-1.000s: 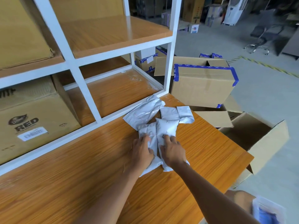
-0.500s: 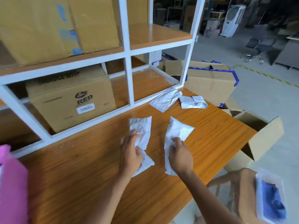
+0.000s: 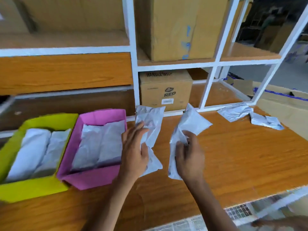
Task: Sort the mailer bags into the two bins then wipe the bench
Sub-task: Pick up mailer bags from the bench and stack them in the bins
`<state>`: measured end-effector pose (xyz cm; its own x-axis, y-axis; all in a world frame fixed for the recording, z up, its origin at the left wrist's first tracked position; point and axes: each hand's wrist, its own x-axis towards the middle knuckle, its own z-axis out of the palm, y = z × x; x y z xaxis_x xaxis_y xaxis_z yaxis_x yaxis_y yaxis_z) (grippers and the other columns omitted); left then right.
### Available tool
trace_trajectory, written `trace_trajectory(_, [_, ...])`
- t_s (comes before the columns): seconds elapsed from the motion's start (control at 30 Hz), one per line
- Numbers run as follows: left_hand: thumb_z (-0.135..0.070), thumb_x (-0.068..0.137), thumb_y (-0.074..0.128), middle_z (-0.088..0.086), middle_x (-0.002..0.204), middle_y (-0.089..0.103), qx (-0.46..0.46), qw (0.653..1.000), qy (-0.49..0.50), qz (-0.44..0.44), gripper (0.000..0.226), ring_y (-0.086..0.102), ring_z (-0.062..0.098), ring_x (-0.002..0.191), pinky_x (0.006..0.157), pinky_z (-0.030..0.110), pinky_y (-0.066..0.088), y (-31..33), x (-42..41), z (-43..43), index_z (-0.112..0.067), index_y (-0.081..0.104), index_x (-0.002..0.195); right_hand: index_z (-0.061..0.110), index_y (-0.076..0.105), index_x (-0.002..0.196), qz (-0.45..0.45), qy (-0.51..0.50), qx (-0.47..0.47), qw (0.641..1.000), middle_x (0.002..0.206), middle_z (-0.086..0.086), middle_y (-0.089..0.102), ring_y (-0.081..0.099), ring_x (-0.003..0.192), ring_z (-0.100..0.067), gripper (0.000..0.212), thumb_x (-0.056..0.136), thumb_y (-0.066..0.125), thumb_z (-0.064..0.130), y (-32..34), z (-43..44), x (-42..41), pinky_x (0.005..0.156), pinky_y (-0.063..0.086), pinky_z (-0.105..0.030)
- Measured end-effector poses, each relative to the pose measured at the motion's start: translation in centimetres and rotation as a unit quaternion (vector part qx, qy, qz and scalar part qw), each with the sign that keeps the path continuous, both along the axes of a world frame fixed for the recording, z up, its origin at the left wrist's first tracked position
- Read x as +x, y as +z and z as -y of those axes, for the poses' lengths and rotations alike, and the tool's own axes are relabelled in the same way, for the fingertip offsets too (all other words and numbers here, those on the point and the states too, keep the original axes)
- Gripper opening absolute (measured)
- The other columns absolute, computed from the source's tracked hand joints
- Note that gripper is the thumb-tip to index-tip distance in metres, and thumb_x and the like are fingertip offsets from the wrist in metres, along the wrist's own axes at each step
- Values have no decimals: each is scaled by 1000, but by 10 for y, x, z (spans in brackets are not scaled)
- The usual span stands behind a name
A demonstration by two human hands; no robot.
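head view: i see the left hand gripping the left bag, held up just right of the pink bin. the right hand pinches the right bag above the desk. the pink bin and the green bin beside it hold packed bags. two spare bags lie far right, by the shelf.

1. Grey bag: crumpled, held by the left hand, just right of the pink bin.
2. Second grey bag: crumpled, pinched by the right hand.
3. Loose bag and smaller loose bag: lying on the surface, far right.
4. Pink bin holds flat white bags; the green bin on its left holds further white bags.
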<state>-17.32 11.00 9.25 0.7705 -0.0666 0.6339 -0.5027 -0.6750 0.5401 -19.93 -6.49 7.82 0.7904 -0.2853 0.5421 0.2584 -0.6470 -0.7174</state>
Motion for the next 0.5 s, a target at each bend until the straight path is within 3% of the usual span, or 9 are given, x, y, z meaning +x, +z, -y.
trace_trajectory(0.07, [11,79,59,-1,139,50,0,999,48,4,52,38,19,131,110,14,26,11,-21,-35,-14,57,124,20,51,124,9,45,1,999,75,4,60,56,60,-9,29,96,47,28,10,-33,-6,52,32,-22])
trace_trajectory(0.13, [13,79,57,2,138,52,11,996,86,11,50,41,22,129,108,8,22,21,-38,-72,-12,58,122,21,50,125,19,83,-14,996,85,2,63,57,64,-9,30,97,46,29,19,-68,-13,53,32,-19])
trace_trajectory(0.23, [13,79,56,3,138,53,36,990,137,22,47,43,25,128,107,9,22,32,-60,-127,-10,59,120,20,50,128,32,131,-31,990,88,-1,64,55,61,-3,31,98,47,27,28,-121,-23,52,29,-9])
trace_trajectory(0.33, [11,81,55,3,139,51,41,985,165,26,46,41,26,129,108,19,30,39,-75,-181,-10,58,122,18,51,128,40,176,-36,983,85,-3,62,47,56,2,31,97,51,20,37,-172,-25,49,26,-7])
trace_trajectory(0.4, [11,82,53,1,140,49,36,983,176,27,46,39,24,129,106,23,32,42,-80,-215,-12,57,121,18,52,129,44,194,-51,979,93,-2,64,47,57,1,33,96,52,17,41,-208,-20,50,26,-9])
trace_trajectory(0.5, [12,81,54,-2,140,49,11,984,175,23,41,36,22,129,101,24,36,44,-73,-267,-14,56,113,21,52,129,41,214,-62,974,113,-1,64,61,76,-15,36,94,49,22,45,-260,-5,58,45,-30])
